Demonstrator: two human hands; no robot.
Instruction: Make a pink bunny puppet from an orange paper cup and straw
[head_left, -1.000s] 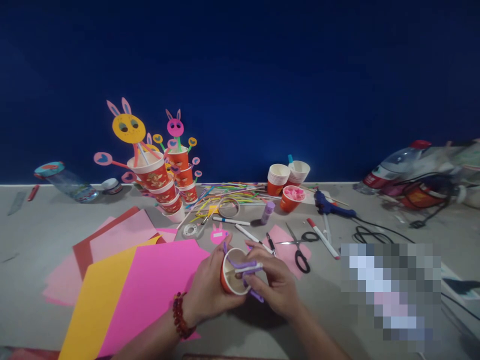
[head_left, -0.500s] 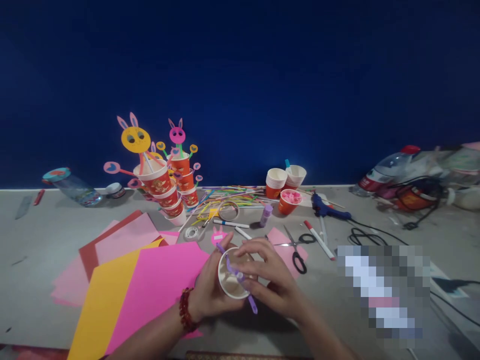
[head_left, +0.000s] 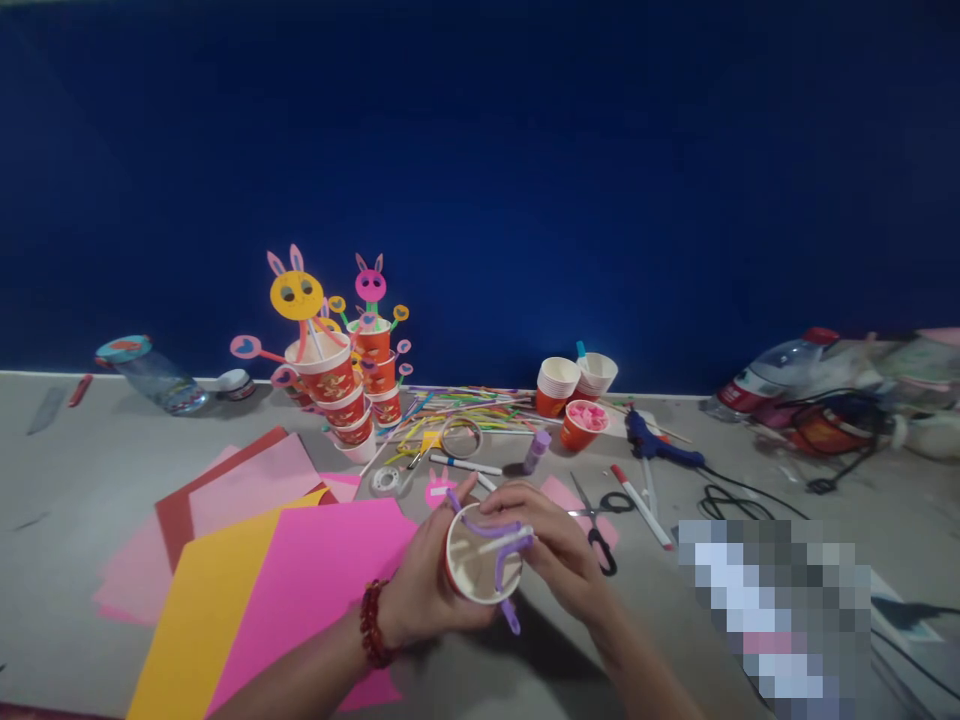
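My left hand (head_left: 417, 596), with a red beaded bracelet at the wrist, is wrapped round a paper cup (head_left: 466, 566). The cup's white-rimmed mouth faces up toward me. Purple straws (head_left: 501, 572) bend inside it, and their ends poke out past the rim at the far left and the near right. A white stick (head_left: 496, 543) rises from the cup, its tip meeting the purple straws. My right hand (head_left: 561, 550) curls against the cup's right side, fingers over the far rim; its fingertips are partly hidden. Below the hands is the grey table.
Stacked cup figures with rabbit faces (head_left: 297, 294) stand at the back left. Coloured paper sheets (head_left: 315, 590) lie to the left. Beyond my hands are loose straws (head_left: 480, 405), a glue stick (head_left: 537, 452) and paper cups (head_left: 558, 378). Scissors (head_left: 600, 520) and a glue gun (head_left: 660, 445) lie right.
My right hand's fingers have come out of the cup's mouth to its right side. The white stick now shows leaning, with the purple straws spread. The view has shifted slightly.
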